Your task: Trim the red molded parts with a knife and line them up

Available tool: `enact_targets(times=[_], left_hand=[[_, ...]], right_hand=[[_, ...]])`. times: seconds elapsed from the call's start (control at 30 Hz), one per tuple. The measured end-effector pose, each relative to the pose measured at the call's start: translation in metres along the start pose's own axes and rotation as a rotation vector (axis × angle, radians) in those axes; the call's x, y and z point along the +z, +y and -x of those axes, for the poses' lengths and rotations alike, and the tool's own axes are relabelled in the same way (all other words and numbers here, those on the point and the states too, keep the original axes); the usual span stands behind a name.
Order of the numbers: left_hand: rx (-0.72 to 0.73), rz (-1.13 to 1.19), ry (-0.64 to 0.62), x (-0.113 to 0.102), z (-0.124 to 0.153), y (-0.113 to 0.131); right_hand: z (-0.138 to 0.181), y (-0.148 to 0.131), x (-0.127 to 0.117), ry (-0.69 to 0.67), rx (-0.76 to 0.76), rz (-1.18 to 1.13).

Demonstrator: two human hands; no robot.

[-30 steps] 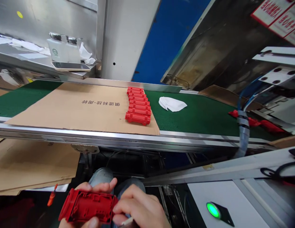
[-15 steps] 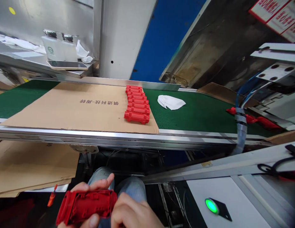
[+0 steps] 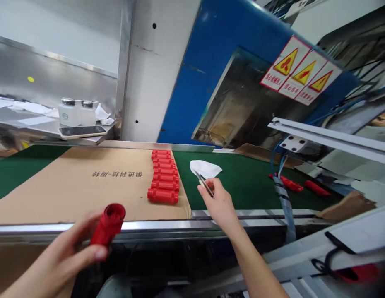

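Your left hand (image 3: 63,252) gripped the red plastic part (image 3: 107,224) end-on, just short of the cardboard sheet (image 3: 74,186) and its row of red parts (image 3: 163,176). Your right hand (image 3: 219,203) pinched a thin blade (image 3: 204,183) over the green belt (image 3: 251,182), near the white cloth (image 3: 205,168).

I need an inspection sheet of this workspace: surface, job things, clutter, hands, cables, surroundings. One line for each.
Surface: green conveyor belt, partly covered by a cardboard sheet.
Job things: red part in the left hand; row of red parts on the cardboard; thin metal tool in the right hand.
Clutter: white cloth on the belt; phone and two white bottles on the shelf.
Hands: left hand grips the red part; right hand over the belt edge.
Cables: blue hoses at right.
Surroundings: blue machine with warning signs.
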State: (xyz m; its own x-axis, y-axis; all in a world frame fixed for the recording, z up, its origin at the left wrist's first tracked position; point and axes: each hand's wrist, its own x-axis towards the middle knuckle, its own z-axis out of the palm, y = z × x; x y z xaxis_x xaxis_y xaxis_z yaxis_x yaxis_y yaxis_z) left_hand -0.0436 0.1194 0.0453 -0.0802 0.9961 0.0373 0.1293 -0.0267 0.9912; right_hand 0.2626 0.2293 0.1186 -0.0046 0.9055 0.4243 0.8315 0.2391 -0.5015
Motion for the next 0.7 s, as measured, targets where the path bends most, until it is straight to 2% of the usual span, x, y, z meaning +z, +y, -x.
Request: enact_targets(times=[0.07,0.2,0.37,0.53,0.7], left_hand=[[0.117,-0.326,-0.056,-0.012,-0.043,0.008],[0.229,-0.468,-0.183,-0.016,-0.12,0.019],[0.356,-0.652,-0.204,-0.016,-0.197,0.016],[0.435,-0.767,-0.176,-0.006,-0.263,0.014],[0.498,-0.783,-0.162,0.015,-0.309,0.008]], right_hand=[[-0.012,0.014,0.005,0.004,-0.006,0.131],[-0.012,0.033,0.014,-0.029,-0.02,0.346],[-0.008,0.041,0.022,-0.008,-0.119,0.46],[-0.01,0.047,0.028,0.044,-0.198,0.469],[-0.009,0.049,0.031,0.081,-0.249,0.416]])
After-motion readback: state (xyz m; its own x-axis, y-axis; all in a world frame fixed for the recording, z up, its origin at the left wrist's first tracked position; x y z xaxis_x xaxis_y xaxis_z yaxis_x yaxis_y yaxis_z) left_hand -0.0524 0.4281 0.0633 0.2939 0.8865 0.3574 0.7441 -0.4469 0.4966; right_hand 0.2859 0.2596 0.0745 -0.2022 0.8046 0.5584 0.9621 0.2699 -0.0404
